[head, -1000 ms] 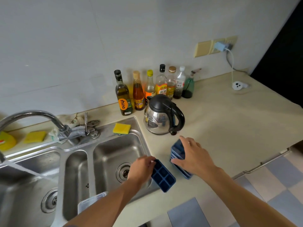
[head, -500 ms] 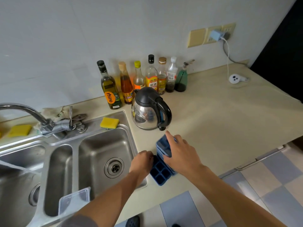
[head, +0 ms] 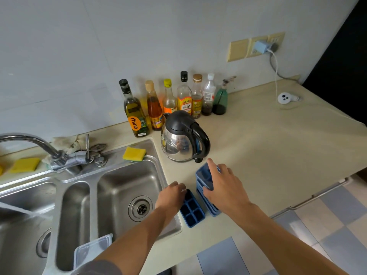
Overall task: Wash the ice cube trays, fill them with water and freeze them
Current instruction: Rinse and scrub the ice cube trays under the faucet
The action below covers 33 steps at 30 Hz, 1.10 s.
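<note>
Blue gridded tray (head: pixel 193 212) now beside stack (head: pixel 204 172) — left hand (head: pixel 171 195) gripping it, right hand (head: pixel 224 187) gripping stack

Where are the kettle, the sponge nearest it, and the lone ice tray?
kettle (head: pixel 176 144): head view, steel body.
sponge (head: pixel 134 153): head view, top face.
lone ice tray (head: pixel 193 212): head view, open cells.

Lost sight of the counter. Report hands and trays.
Left hand grips single tray beside sink. Right hand holds tray stack on counter. Kettle close behind stack.
</note>
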Each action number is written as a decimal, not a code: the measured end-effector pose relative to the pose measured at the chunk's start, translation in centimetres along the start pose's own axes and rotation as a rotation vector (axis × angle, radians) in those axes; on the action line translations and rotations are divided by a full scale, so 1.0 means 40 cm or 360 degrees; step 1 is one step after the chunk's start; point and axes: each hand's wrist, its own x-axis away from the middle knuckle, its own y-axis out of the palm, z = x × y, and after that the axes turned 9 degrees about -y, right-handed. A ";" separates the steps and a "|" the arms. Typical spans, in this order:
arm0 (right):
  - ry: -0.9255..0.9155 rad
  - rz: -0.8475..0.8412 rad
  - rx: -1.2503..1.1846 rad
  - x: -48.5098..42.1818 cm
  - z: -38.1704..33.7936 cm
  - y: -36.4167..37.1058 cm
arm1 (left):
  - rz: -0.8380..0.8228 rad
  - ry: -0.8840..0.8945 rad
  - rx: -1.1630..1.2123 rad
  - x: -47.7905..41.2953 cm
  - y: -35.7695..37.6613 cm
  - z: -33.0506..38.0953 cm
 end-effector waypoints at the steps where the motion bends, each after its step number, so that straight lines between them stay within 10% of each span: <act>1: -0.0020 0.0027 -0.0020 -0.003 -0.007 -0.008 | -0.0033 -0.0033 0.0109 -0.002 0.003 0.002; 8: -0.0062 0.0090 -0.0251 -0.040 -0.129 -0.031 | -0.0052 -0.0282 0.0603 0.019 -0.072 -0.053; 16: 0.0124 -0.0181 -0.0966 -0.184 -0.417 0.073 | -0.0565 -0.0615 0.2330 0.157 -0.305 -0.239; 24: -0.0121 -0.0372 -0.1089 -0.280 -0.765 0.205 | -0.0316 -0.0640 0.2685 0.249 -0.428 -0.495; 33: -0.0442 -0.0748 -0.0924 -0.261 -0.931 0.293 | 0.0317 -0.1291 0.2610 0.304 -0.443 -0.727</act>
